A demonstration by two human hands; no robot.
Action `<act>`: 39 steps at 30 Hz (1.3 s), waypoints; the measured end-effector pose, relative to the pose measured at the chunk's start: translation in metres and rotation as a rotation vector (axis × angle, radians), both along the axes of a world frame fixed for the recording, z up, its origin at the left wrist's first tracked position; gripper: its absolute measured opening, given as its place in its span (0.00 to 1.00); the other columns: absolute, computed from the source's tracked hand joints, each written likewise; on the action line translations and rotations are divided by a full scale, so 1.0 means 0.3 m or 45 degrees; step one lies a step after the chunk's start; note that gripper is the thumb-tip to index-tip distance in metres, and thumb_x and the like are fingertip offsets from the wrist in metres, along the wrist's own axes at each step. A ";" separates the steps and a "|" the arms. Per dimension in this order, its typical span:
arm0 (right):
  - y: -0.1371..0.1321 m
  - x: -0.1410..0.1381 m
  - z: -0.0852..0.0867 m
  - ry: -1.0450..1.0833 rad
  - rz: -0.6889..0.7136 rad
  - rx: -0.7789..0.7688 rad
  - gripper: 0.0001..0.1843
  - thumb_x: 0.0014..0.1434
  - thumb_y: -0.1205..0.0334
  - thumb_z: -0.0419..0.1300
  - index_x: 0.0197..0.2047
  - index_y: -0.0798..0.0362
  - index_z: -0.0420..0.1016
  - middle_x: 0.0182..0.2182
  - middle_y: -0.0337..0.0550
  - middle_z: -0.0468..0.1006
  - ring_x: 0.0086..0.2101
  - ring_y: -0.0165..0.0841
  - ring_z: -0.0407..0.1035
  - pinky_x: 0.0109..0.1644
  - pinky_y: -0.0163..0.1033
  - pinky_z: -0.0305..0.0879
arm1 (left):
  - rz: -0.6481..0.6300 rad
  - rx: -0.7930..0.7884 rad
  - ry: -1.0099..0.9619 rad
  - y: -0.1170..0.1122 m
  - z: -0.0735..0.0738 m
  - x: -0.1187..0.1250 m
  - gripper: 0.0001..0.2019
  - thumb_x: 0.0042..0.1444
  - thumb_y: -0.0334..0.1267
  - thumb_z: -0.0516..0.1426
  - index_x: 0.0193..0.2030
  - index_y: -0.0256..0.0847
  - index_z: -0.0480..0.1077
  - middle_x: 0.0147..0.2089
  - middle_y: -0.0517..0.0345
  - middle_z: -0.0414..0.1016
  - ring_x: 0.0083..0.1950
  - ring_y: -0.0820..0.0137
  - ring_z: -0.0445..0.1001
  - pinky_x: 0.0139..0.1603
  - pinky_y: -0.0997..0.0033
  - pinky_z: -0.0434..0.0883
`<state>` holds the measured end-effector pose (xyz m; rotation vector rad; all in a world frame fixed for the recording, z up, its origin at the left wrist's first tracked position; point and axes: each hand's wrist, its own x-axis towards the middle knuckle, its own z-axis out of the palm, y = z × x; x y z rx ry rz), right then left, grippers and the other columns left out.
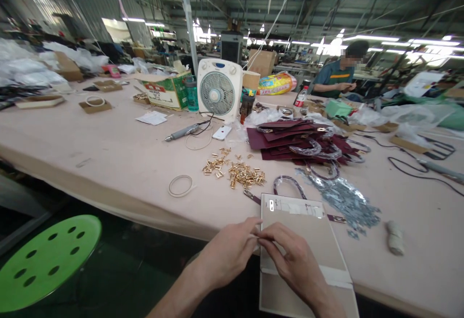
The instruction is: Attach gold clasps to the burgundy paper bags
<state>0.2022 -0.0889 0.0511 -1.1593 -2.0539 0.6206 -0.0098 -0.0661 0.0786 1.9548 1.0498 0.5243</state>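
Note:
My left hand (pixel 228 252) and my right hand (pixel 292 260) meet at the left edge of a beige flat board (pixel 311 240) that lies over the table's near edge. Both hands pinch at something small on that edge; what it is I cannot make out. A strip with small metal fittings (pixel 295 207) runs along the board's top. A wrapped dark handle loop (pixel 288 185) pokes out beyond the board. A heap of small gold metal buckles (pixel 239 172) lies just past my hands.
The pink table (pixel 119 153) carries a stack of maroon leather pieces (pixel 297 139), a pile of silvery bits (pixel 342 199), tape rings (pixel 180 185), a white fan (pixel 218 89), a phone (pixel 222 132) and boxes. A green stool (pixel 45 260) stands at lower left. Another person (pixel 339 74) works at the far side.

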 end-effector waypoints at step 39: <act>0.268 0.171 -0.005 0.037 -0.264 -0.214 0.09 0.69 0.59 0.57 0.38 0.48 0.78 0.60 0.49 0.73 0.63 0.45 0.66 0.70 0.57 0.59 | 0.251 -0.417 -0.271 0.141 -0.233 -0.010 0.13 0.60 0.45 0.56 0.32 0.38 0.74 0.28 0.62 0.74 0.31 0.69 0.71 0.34 0.72 0.64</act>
